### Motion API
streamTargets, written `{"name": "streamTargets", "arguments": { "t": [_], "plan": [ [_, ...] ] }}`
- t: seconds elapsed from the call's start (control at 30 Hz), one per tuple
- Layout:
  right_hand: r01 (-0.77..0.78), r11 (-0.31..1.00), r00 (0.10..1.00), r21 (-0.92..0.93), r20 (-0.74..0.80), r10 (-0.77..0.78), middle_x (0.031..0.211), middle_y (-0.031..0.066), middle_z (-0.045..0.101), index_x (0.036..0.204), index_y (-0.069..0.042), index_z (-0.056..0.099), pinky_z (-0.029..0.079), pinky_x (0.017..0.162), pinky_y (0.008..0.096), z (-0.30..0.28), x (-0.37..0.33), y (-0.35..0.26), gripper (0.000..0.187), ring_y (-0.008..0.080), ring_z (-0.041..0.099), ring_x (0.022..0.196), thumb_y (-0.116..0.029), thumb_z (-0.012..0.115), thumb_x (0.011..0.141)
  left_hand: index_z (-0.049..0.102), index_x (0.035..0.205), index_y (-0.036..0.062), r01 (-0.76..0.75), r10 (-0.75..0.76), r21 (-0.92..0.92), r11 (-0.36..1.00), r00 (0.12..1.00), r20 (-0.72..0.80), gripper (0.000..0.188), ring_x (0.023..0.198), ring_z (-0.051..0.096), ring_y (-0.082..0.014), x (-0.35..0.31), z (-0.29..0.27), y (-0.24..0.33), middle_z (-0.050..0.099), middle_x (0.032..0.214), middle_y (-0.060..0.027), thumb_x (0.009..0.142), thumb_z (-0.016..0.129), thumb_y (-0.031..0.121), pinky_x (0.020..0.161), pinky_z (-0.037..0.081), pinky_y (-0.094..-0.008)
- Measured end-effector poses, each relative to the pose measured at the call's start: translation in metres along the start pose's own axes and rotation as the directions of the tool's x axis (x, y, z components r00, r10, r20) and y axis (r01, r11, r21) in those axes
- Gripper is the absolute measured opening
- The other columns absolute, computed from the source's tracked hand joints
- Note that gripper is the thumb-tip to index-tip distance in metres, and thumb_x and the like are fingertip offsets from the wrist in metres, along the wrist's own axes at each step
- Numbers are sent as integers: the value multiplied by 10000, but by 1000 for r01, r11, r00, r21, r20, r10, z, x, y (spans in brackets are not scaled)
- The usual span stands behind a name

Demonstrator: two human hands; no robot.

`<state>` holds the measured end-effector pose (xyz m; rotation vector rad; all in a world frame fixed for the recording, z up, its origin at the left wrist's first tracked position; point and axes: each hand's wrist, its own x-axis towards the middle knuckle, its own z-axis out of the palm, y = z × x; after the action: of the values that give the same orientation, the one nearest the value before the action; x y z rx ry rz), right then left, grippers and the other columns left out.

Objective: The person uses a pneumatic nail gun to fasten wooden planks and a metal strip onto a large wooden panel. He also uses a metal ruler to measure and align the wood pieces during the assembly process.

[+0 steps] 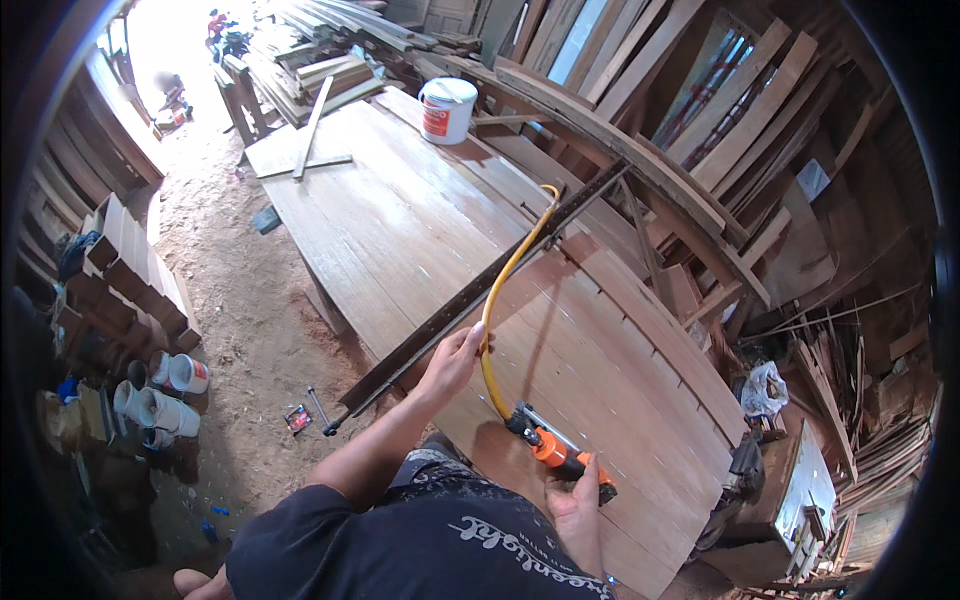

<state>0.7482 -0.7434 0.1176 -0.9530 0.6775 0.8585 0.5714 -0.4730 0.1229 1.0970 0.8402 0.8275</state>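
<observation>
My left hand [453, 365] is closed around a yellow hose [508, 268] above the middle of a large wooden panel [610, 370]. The hose arches from the far side of a long dark metal bar clamp [455, 308] down to an orange and black hand tool [553, 452]. That tool, whose exact kind I cannot tell, is gripped at its near end by my right hand [577, 508], close to my body. The clamp lies slantwise across the panel of joined boards. Part of my right fingers is hidden behind the tool.
A white bucket [447, 112] stands on the far end of the panel, near loose wood strips [316, 130]. Stacked planks [745, 120] lean at the far right. Several pale buckets [168, 412] sit on the dirt floor [240, 300] at left. A white plastic bag [765, 388] lies right.
</observation>
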Motion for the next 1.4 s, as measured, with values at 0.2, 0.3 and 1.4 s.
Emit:
{"name": "streamTargets", "arguments": {
  "t": [0.2, 0.3, 1.4],
  "plan": [
    [-81, 997, 997, 9, -18, 81, 1213, 97, 660, 1211, -82, 599, 647, 912, 444, -22, -17, 36, 341, 247, 677, 1087, -389, 649, 1069, 708, 1132, -17, -12, 12, -1, 1000, 997, -74, 440, 913, 620, -112, -71, -35, -9, 696, 982, -27, 1135, 567, 399, 873, 521, -296],
    [-92, 995, 996, 39, 7, 92, 1172, 99, 699, 1219, -66, 612, 664, 932, 456, -38, -9, 51, 363, 262, 713, 1069, -377, 682, 1046, 695, 1082, -7, -43, 57, 94, 995, 987, -147, 325, 854, 611, -99, -100, -58, -15, 688, 915, -22, 1108, 635, 312, 802, 507, -278],
    [49, 971, 726, 235, 659, -196, 1285, 97, 746, 1334, 3, 631, 662, 1007, 372, 275, -43, 316, 438, 233, 745, 1132, -302, 726, 1034, 719, 1104, 7, 131, -113, 529, 838, 991, -66, 376, 871, 616, -128, 15, -514, 94, 710, 902, -45, 1073, 686, 380, 788, 521, -347]
  ]
}}
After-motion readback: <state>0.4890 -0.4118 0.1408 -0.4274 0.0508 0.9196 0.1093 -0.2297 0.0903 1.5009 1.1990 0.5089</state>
